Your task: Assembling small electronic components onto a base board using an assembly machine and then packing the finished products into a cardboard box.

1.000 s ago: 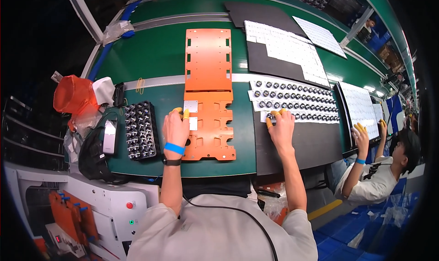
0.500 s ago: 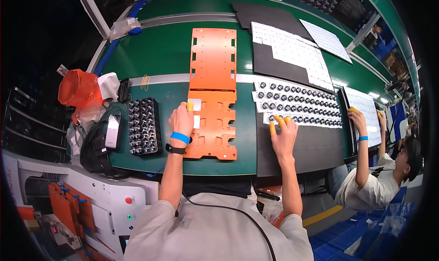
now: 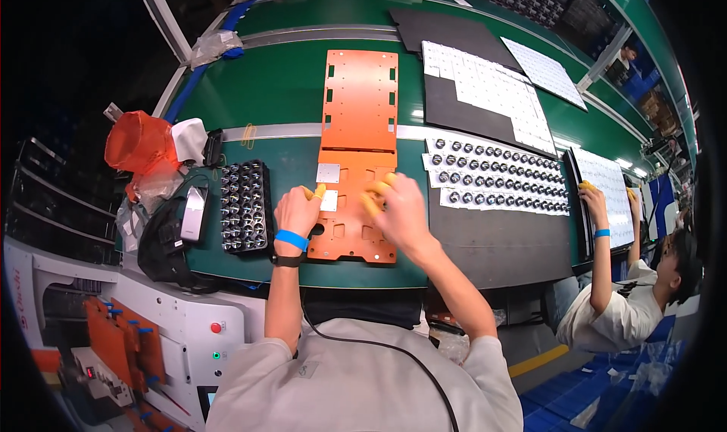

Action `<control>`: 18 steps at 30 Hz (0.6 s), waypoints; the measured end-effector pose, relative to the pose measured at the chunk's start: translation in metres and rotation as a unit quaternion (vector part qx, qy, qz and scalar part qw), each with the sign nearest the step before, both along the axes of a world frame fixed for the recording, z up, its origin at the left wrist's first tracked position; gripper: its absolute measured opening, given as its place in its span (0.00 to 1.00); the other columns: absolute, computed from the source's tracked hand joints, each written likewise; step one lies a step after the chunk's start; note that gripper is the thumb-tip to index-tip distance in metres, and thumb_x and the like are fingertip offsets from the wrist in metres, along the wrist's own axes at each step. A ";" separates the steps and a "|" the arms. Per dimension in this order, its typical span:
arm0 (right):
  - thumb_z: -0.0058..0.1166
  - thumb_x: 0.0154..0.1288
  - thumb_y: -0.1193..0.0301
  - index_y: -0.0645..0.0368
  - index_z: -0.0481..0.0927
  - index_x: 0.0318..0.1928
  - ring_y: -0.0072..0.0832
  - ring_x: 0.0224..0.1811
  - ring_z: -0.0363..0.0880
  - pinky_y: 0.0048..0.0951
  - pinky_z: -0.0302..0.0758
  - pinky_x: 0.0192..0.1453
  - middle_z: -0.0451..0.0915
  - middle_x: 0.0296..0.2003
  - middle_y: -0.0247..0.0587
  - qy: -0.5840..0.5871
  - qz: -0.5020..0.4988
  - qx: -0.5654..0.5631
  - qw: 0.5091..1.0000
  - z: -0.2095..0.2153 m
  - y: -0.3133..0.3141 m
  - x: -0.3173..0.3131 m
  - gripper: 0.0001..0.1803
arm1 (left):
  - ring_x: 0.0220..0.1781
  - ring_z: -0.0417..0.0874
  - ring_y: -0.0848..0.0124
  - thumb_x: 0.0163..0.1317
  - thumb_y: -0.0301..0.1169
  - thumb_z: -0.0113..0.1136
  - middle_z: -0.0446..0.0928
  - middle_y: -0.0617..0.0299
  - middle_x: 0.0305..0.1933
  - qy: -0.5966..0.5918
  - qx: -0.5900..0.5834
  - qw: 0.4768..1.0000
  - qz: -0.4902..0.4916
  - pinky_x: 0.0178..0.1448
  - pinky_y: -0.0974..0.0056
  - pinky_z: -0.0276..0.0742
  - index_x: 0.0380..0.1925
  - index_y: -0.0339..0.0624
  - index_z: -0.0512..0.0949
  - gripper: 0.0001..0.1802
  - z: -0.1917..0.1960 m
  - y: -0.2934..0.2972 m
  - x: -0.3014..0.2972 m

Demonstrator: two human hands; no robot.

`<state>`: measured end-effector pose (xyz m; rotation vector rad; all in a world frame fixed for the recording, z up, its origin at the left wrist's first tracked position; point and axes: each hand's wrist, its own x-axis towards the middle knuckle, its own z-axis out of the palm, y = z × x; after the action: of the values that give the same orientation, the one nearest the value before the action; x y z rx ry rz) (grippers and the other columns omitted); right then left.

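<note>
Both hands on orange plate [image 3: 352, 212], left hand [image 3: 297, 212] loosely curled, right hand [image 3: 395, 208] blurred (grip unclear)

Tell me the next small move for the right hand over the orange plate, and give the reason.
Probably lower the right hand onto the near orange plate and set down whatever its yellow-capped fingertips carry; the item itself is too blurred to tell. The left hand rests at the plate's left edge beside a small white square, and another square lies just beyond it.

Parts tray [image 3: 246, 205] left of plate [image 3: 356, 140], lens sheet [image 3: 496, 176] right, both on bench [image 3: 250, 91].
</note>
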<state>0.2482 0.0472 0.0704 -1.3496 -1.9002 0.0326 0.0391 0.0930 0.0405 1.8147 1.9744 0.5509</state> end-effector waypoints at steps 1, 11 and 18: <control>0.66 0.57 0.66 0.60 0.83 0.32 0.40 0.37 0.76 0.38 0.73 0.42 0.77 0.31 0.42 -0.013 -0.012 -0.015 1.000 -0.004 0.014 -0.010 0.11 | 0.38 0.83 0.41 0.63 0.47 0.62 0.81 0.40 0.29 -0.023 -0.011 1.000 -0.017 0.38 0.45 0.77 0.28 0.34 0.83 0.23 0.004 -0.002 0.004; 0.65 0.52 0.47 0.49 0.88 0.29 0.29 0.31 0.87 0.35 0.78 0.24 0.86 0.25 0.33 -0.271 -0.173 -0.276 0.906 -0.019 0.113 -0.104 0.19 | 0.22 0.82 0.65 0.58 0.27 0.58 0.78 0.47 0.20 -0.175 0.048 0.980 -0.082 0.28 0.58 0.73 0.31 0.24 0.81 0.12 -0.035 -0.002 -0.016; 0.65 0.49 0.45 0.50 0.88 0.27 0.29 0.32 0.88 0.29 0.81 0.32 0.86 0.25 0.38 -0.179 -0.179 -0.295 0.921 -0.011 0.107 -0.088 0.21 | 0.23 0.72 0.76 0.65 0.35 0.64 0.77 0.60 0.20 -0.280 -0.034 0.954 -0.100 0.27 0.62 0.68 0.30 0.24 0.82 0.18 -0.063 0.012 -0.025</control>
<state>0.1603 0.1538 0.0594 -2.2296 -1.9849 0.2005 0.0142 0.1050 -0.0222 1.5670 1.3948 0.8126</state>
